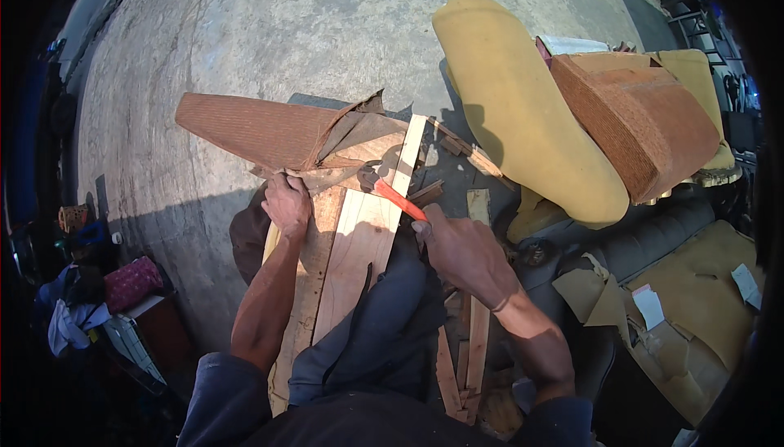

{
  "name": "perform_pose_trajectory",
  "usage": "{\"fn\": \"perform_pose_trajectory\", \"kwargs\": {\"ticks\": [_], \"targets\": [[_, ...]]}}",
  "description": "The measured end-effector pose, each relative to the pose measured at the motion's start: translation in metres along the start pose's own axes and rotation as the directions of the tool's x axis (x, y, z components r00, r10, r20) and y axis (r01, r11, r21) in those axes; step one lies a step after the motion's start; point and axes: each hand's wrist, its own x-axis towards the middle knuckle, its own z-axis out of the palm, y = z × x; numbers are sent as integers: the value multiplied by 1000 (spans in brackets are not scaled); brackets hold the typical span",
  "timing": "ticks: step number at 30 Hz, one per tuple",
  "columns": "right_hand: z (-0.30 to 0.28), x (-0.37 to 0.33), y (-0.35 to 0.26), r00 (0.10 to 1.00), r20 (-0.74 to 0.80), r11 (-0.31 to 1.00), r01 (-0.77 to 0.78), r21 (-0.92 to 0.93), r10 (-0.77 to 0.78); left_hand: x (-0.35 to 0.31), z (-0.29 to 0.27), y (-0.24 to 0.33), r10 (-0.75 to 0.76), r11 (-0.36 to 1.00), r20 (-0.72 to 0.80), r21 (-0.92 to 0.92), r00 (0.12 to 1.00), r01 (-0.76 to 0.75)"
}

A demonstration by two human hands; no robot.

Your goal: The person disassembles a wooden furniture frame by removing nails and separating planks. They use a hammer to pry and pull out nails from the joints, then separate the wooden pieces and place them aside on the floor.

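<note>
My right hand point(465, 251) is wrapped round the red handle of a hammer point(400, 200). Its dark head rests against the wooden frame point(351, 222), where torn grey-brown cloth meets the boards. Exactly what the head touches is hard to make out. My left hand point(287, 202) grips the frame's left edge beside the cloth, fingers curled and partly hidden. Brown ribbed upholstery point(253, 128) still covers the frame's far end. A pale wooden strip point(410, 153) stands across its right side. The near end of the frame lies along my legs.
On the right are a long yellow foam pad point(523, 112), a brown upholstered piece point(645, 120) and torn tan sheeting point(694, 308) over dark cushioning. Loose wood scraps point(474, 316) lie by my right leg. Bags and cloths point(98, 292) are piled at the left on the concrete floor point(278, 30).
</note>
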Motion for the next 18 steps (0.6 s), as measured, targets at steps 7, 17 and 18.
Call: {"fn": "perform_pose_trajectory", "kwargs": {"ticks": [7, 17, 18], "targets": [[-58, 64, -89, 914, -224, 934, 356, 39, -339, 1, -14, 7, -23, 996, 79, -88, 997, 30], [-57, 122, -150, 951, 177, 915, 294, -276, -252, 9, -15, -5, -51, 987, 160, -139, 986, 74], [-45, 119, -124, 944, 198, 898, 316, -306, -264, 9, -16, -3, -38, 988, 164, -144, 986, 62]]}}
